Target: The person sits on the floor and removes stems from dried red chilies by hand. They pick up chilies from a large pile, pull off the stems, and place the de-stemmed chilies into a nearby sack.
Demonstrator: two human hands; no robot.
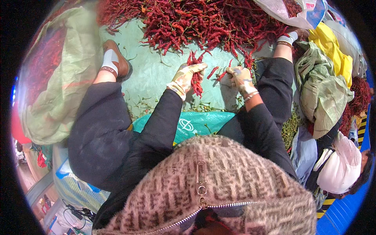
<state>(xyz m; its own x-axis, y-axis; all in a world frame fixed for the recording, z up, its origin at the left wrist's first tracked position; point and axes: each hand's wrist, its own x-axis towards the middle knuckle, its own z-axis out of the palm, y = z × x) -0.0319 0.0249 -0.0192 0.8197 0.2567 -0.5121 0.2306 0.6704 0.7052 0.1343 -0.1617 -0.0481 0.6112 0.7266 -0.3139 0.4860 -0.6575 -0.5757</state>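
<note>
My left hand [188,75], in a patterned glove, grips a small bunch of dried red chilies [196,83] that sticks out above and below the fist. To its right, my gloved right hand [241,77] has its fingers closed, with a dried red chili [221,76] at the fingertips. A single chili [212,72] shows between the two hands; whether it lies on the surface or is in the air I cannot tell. Beyond both hands spreads a large heap of dried red chilies [188,23] on a pale green surface [152,70].
Green stems [144,104] are scattered before a teal woven sack [205,119] between my legs. A pale sack of chilies [79,70] stands left. On the right are green sacking [326,88], a yellow sack [332,47] and another person [339,164]. A white bag [285,11] overhangs the heap.
</note>
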